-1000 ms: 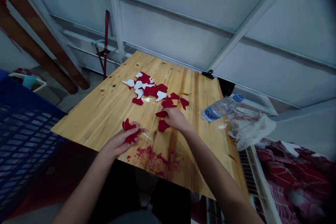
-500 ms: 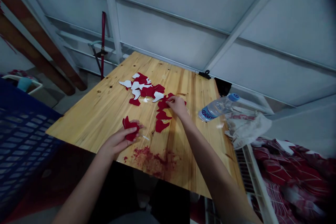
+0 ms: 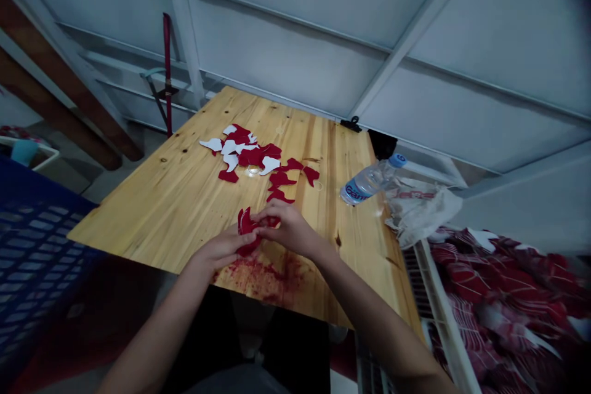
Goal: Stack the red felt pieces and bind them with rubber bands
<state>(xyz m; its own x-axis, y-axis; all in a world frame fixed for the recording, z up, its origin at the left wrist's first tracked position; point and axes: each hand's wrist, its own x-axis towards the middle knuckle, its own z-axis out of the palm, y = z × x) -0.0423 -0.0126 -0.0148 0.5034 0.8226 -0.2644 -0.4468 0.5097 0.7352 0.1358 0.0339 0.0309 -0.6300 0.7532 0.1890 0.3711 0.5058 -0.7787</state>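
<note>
Right hand [image 3: 290, 229] has come back from the loose red cutouts [image 3: 281, 180] and meets the left hand [image 3: 226, 246] at the near side of the wooden bench [image 3: 175, 197]. Left grip clamped on a stack of red cutouts [image 3: 245, 221]; right fingertips at the stack's right edge, can't tell if they pinch a piece. So handling has shifted to the stack. Red-and-white pile [image 3: 261, 157] unmoved, far side, untouched.
</note>
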